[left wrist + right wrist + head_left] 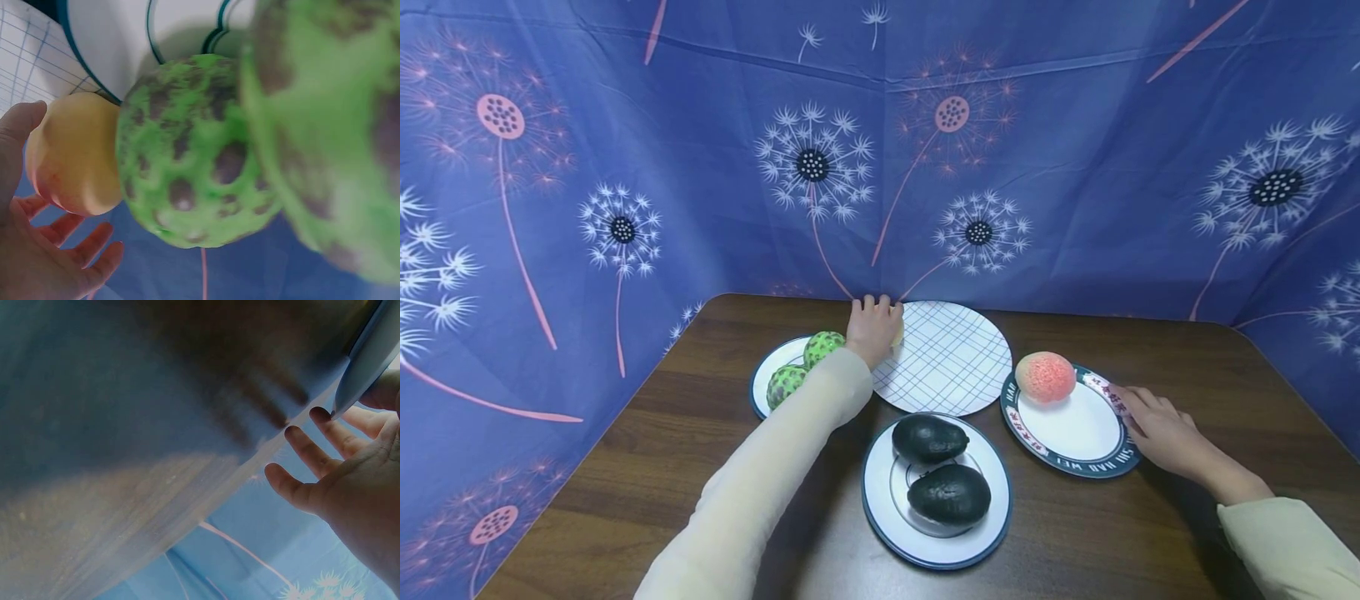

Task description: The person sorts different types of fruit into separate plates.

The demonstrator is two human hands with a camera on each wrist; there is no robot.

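Note:
My left hand [874,332] is at the far side of the table, over the left edge of a checked plate [951,358]. Its thumb and fingers are round a yellow peach with a red blush [78,156], mostly hidden by the hand in the head view. Just beside it, two green, dark-spotted, bumpy fruits [786,386] lie on a small white plate [762,385]. Over on the right, my right hand [1172,429] holds the rim of a green-bordered plate [1084,429] between thumb and forefinger, its other fingers straight. A pinkish-orange speckled fruit [1045,377] sits at that plate's far left.
Nearest the front, a blue-rimmed white plate [887,517] carries two dark green avocados [950,494]. It stands close to the checked plate. Behind the wooden table [685,433] hangs a blue cloth [715,167] with a dandelion print.

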